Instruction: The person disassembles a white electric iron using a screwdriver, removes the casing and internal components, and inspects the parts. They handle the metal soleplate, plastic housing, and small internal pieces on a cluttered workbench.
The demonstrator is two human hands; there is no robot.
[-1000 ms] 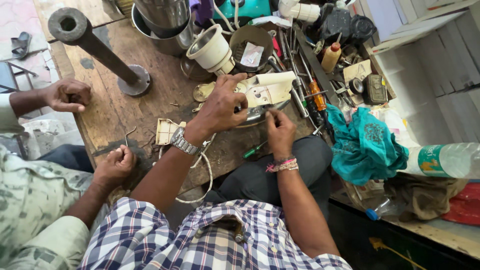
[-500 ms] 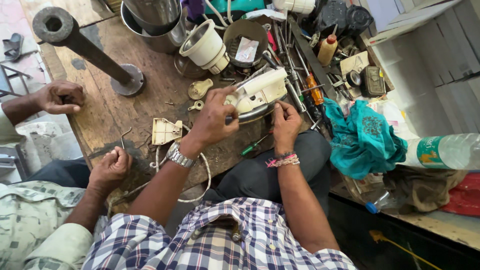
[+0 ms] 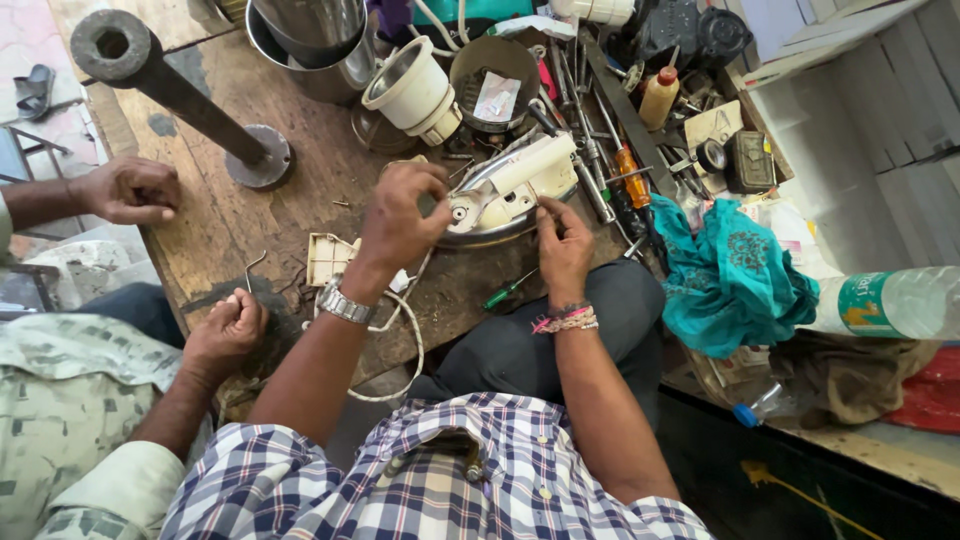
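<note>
A: Iron (image 3: 510, 190) location?
B: Tabletop (image 3: 250, 225) centre, lying on its side, cream handle toward 1 o'clock, metal soleplate rim along its lower edge. Both of the wearer's hands are on it.
A: Progress?
B: Looks partway through, my read only. Rear end seems opened up; a cream plastic cover (image 3: 330, 258) lies loose at 9 o'clock from the iron. White cord (image 3: 412, 345) trails off the tabletop edge toward 6 o'clock. Green screwdriver (image 3: 508, 291) lies unused just below the iron. Closing up looks undone.
A: Left hand?
B: Left hand (image 3: 400, 220) curled over the iron's rear end, fingers together, gripping it. What sits under the fingertips is hidden.
A: Right hand?
B: Right hand (image 3: 563, 240) at 5 o'clock of the iron, fingers (image 3: 545, 212) pinched close at the soleplate edge, touching it. Can't tell if they hold a small part.
A: Others?
B: Second person at 9 o'clock, both hands resting on the tabletop, well apart from the iron. Tool clutter at 1 o'clock, teal cloth (image 3: 730, 275) at 3 o'clock.
</note>
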